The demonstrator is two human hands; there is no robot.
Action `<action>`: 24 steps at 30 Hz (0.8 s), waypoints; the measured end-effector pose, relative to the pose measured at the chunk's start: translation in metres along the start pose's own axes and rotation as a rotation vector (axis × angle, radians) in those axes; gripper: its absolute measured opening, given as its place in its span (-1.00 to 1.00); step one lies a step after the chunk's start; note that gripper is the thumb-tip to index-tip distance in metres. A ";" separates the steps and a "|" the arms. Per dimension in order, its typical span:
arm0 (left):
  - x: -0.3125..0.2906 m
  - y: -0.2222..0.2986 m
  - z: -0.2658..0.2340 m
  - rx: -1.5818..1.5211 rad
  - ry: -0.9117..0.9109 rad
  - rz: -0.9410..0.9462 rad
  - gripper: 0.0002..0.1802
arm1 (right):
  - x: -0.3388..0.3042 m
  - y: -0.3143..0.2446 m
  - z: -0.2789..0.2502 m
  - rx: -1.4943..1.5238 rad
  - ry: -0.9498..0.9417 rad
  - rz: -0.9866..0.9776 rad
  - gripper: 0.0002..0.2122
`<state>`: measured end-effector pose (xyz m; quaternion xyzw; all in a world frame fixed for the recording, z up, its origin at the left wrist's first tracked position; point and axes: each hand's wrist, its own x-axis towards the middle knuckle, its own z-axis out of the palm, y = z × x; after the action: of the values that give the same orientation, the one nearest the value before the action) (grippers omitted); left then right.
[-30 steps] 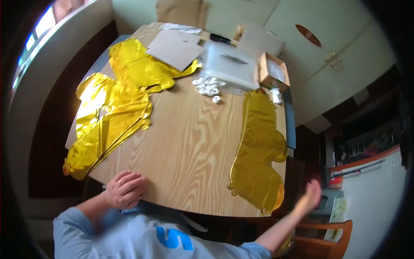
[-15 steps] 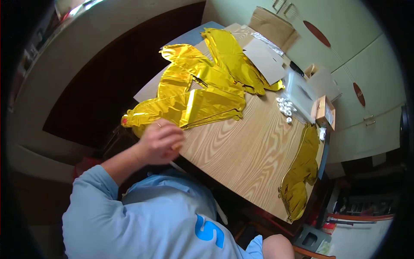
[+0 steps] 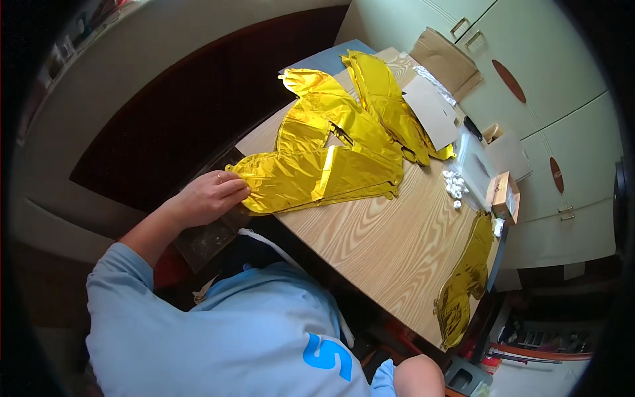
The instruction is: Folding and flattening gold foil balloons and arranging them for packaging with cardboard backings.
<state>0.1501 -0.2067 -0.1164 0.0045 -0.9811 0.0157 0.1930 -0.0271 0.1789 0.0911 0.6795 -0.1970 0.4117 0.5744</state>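
Observation:
My left hand (image 3: 213,197) is closed on the rounded near-left end of a flat, uninflated gold foil balloon (image 3: 297,175), thumb and fingers pinching its edge where it overhangs the table corner. This balloon lies among layered shiny gold foil with a slot-like opening in the middle. Behind it, more gold foil balloons (image 3: 380,92) lie partly overlapped. Along the right table edge rests a separate, darker-looking gold foil balloon (image 3: 463,284). My right hand is out of view; a short blue sleeve and some bare skin show at the lower edge.
The wood-grain table (image 3: 357,245) has several small white rolls (image 3: 454,183) on its right side. Near them are a clear plastic box (image 3: 471,159), a small wooden box (image 3: 504,196), a grey-white sheet (image 3: 428,112) and a black-handled object (image 3: 472,128). A brown cardboard piece (image 3: 446,61) leans at the back.
My left hand has moved left and away from my body, from a blurred place before the table edge onto the balloon's end. The red spot seen at that end is no longer visible.

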 end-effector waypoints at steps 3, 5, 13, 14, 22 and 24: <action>0.004 -0.008 -0.005 -0.087 -0.081 -0.007 -0.80 | -0.010 -0.009 -0.002 0.119 0.048 -0.007 -0.66; 0.008 -0.015 -0.001 -0.202 -0.081 -0.036 -0.84 | -0.010 -0.013 0.001 0.122 -0.033 0.117 -0.65; 0.054 -0.044 -0.030 -0.744 -0.569 -0.646 -0.82 | -0.009 -0.006 0.014 0.043 0.080 -0.046 -0.67; 0.061 -0.045 -0.034 -0.779 -0.653 -0.725 -0.80 | -0.010 -0.008 0.012 0.075 0.088 -0.028 -0.68; 0.066 -0.058 -0.039 -0.797 -0.599 -0.657 -0.76 | -0.045 -0.017 0.008 0.109 -0.008 0.132 -0.79; 0.073 -0.056 -0.041 -0.765 -0.593 -0.630 -0.74 | -0.076 -0.014 -0.011 -0.021 -0.029 0.171 -0.80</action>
<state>0.0989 -0.2619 -0.0489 0.2307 -0.8804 -0.4003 -0.1071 -0.0643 0.1771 0.0228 0.6599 -0.2668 0.4473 0.5415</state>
